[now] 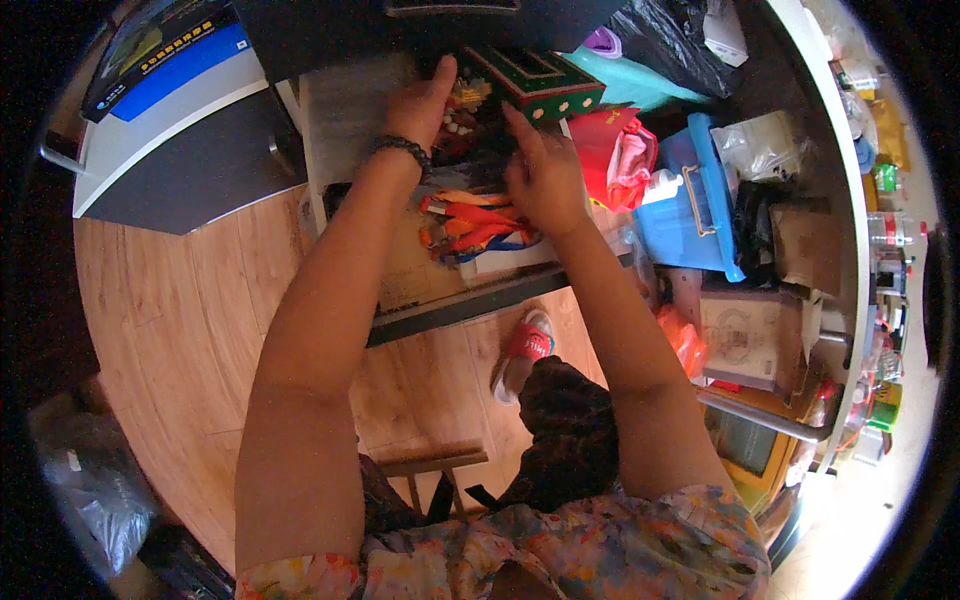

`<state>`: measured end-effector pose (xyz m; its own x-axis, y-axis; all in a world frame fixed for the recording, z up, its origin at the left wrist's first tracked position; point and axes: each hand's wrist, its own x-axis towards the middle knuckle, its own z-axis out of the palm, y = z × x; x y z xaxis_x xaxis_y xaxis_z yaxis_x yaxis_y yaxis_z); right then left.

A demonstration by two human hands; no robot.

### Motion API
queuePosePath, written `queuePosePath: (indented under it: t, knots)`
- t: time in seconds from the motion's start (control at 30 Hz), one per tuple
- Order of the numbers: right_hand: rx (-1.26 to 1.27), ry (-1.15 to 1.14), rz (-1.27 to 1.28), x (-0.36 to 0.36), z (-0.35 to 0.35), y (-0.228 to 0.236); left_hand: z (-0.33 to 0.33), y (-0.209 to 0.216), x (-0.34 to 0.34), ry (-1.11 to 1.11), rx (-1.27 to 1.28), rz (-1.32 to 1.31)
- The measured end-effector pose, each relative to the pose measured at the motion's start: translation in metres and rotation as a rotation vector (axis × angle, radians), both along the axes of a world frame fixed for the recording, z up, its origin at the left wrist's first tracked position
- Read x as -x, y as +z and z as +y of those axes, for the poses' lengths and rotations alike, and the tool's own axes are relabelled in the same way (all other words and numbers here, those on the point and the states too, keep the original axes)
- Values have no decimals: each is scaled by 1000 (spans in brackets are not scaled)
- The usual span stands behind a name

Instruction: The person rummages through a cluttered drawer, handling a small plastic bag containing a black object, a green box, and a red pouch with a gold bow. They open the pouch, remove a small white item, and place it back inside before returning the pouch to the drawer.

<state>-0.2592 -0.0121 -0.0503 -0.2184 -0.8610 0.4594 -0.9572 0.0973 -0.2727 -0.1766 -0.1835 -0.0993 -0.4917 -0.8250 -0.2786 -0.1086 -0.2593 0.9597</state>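
Both my hands reach into an open drawer (425,275). My left hand (420,108), with a dark beaded bracelet (402,150) at its wrist, is in the drawer's back part beside small gold and white trinkets (465,105). Its thumb points forward; its other fingers are hard to make out. On the other side, my right hand (548,180) has its index finger stretched toward a dark green box (565,103) with red edging and pale flowers. Whether the fingertip touches the box I cannot tell. Closer to me in the drawer lies a bundle of orange, red and blue cloth-like pieces (475,228).
Right of the drawer are a red bag (605,150), a small white bottle (662,186), a blue plastic bin (690,215) and a cardboard box (750,335). A grey-fronted cabinet (200,170) stands at left. Below is wood flooring (180,320) with my slippered foot (525,350).
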Motion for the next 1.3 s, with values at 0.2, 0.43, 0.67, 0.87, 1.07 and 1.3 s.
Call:
queuePosePath:
  t: [0.2,0.43,0.67,0.87,1.07,1.3]
  knots:
    - [173,-49,52,2,-12,24,12,16,5,-28,142,-51]
    - [80,-169,260,1,-53,31,10,31,-2,-178,292,-195]
    - [257,-96,-1432,12,-33,60,0,-17,11,-196,-136,209]
    - [288,50,-1616,14,-10,88,2,-7,9,-227,-216,214]
    - [277,78,-1589,10,-6,97,4,-1,3,-193,-247,258]
    - [298,89,-1678,12,-2,93,0,-6,1,-247,-233,264]
